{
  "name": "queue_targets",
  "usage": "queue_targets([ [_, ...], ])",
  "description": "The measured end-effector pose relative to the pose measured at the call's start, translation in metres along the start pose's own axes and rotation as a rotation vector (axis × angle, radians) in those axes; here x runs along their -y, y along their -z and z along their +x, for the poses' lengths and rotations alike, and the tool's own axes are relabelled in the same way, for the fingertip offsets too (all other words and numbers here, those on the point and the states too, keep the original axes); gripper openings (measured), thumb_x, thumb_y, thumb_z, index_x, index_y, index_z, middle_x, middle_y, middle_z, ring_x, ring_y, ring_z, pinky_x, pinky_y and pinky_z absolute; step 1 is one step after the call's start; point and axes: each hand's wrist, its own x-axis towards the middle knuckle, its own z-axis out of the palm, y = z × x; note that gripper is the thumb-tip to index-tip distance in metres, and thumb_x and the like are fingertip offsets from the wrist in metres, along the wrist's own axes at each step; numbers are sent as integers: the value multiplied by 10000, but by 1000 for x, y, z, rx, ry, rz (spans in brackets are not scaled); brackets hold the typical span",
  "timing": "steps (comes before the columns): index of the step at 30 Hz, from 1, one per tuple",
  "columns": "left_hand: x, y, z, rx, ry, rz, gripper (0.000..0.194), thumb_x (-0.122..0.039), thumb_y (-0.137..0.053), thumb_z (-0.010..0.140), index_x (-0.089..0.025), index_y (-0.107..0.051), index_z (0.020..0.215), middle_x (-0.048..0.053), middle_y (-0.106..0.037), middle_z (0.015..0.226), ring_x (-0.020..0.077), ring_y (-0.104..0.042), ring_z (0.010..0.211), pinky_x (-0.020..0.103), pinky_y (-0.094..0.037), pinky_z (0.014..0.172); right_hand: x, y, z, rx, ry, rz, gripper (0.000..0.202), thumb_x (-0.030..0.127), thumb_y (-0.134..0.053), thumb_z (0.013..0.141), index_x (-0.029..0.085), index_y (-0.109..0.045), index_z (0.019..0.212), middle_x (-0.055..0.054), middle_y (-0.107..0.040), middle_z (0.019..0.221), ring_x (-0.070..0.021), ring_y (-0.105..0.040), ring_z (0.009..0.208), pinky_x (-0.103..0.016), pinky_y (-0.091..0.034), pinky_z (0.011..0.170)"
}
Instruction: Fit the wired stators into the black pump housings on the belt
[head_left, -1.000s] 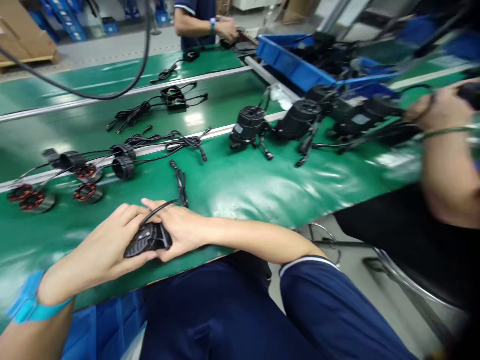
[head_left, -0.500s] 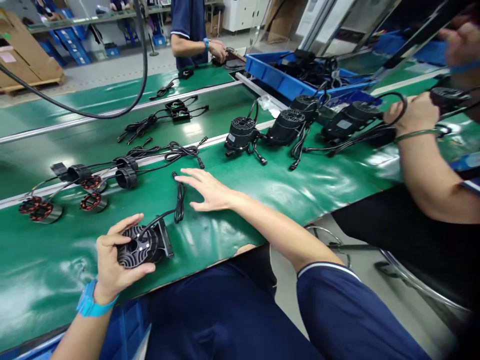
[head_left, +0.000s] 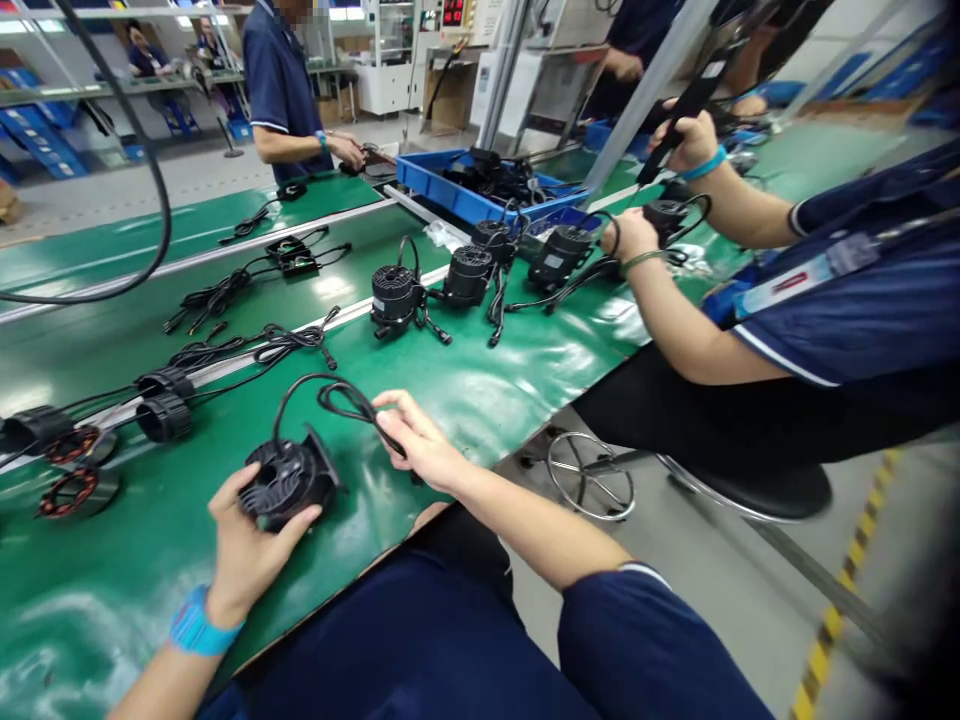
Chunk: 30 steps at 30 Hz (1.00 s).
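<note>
A black round motor housing [head_left: 289, 482] with a grooved face rests on the green work surface [head_left: 360, 545], gripped from its near left side by my left hand [head_left: 251, 545]. Its black cable [head_left: 296, 385] arches up from the housing and over to the right. My right hand [head_left: 420, 445] is closed around the folded bundle of that cable, lifted above the mat. Left of the housing lie black rings [head_left: 163, 415] and copper-wound stators [head_left: 77, 490] with leads.
Several finished-looking black motors [head_left: 395, 298] with cables stand beyond my right hand. A blue bin [head_left: 450, 195] of black parts sits behind them. At the right a co-worker handles another motor [head_left: 664, 215]. A stool [head_left: 757, 485] stands by the table edge.
My right hand, open before, has closed on the cable bundle and lifted it. The housing has tilted a little in my left hand. The view has turned to the right.
</note>
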Motion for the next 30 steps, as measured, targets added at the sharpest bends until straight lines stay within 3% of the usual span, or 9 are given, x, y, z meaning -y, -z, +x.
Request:
queue_targets([
  [5,-56,-113,69,187,-107,-274,775,-537,-772,841,-237,-353,1420,135,-508,1346,289,-621,1215,457,-555,1018,4,60,-35,-443,133,81,365,394,-649,826,256,-507,1132,21,-532,883,-111,-454,611,-220,-392,486],
  [10,-137,-224,114,391,-199,-504,780,-544,-777,837,-258,-341,1418,146,-533,1416,308,-594,1293,473,-523,1074,16,144,-50,-819,308,0,459,485,-669,830,264,-489,1190,-13,-520,1010,-127,-479,700,-239,-443,542],
  [13,-179,-280,135,438,-222,-583,787,-517,-794,830,-258,-348,1425,151,-524,1445,317,-574,1316,480,-511,1087,19,197,-49,-1003,363,-59,508,516,-641,826,233,-487,1219,-45,-547,1089,-139,-535,763,-290,-529,669],
  [16,-205,-323,158,458,-250,-611,788,-487,-802,830,-247,-362,1437,163,-513,1460,325,-552,1341,472,-502,1098,20,244,-40,-1107,377,-128,517,509,-572,830,199,-497,1236,-97,-577,1208,-183,-620,956,-377,-563,885],
  [19,-214,-354,183,467,-283,-626,806,-462,-831,806,-224,-388,1436,178,-507,1467,335,-554,1335,458,-503,1090,21,278,-27,-1170,383,-219,586,487,-539,831,180,-468,1325,-140,-566,1319,-227,-603,1188,-455,-496,1064],
  [23,-208,-377,211,459,-297,-630,844,-444,-854,784,-191,-389,1443,192,-512,1459,342,-567,1307,478,-481,1104,21,303,-8,-1144,392,-342,626,442,-540,839,163,-479,1397,-161,-541,1432,-238,-531,1338,-497,-381,1184],
  [26,-201,-382,221,446,-300,-628,866,-418,-877,760,-199,-387,1439,174,-511,1463,333,-552,1319,489,-454,1130,20,310,-1,-1089,399,-375,601,435,-558,847,178,-531,1390,-148,-513,1507,-256,-491,1397,-497,-338,1220],
  [30,-201,-375,225,460,-335,-631,891,-372,-913,714,-229,-409,1435,139,-517,1467,313,-525,1351,470,-435,1156,19,304,-8,-1097,453,-360,670,440,-567,875,183,-439,1481,-147,-420,1594,-267,-427,1467,-474,-345,1228],
])
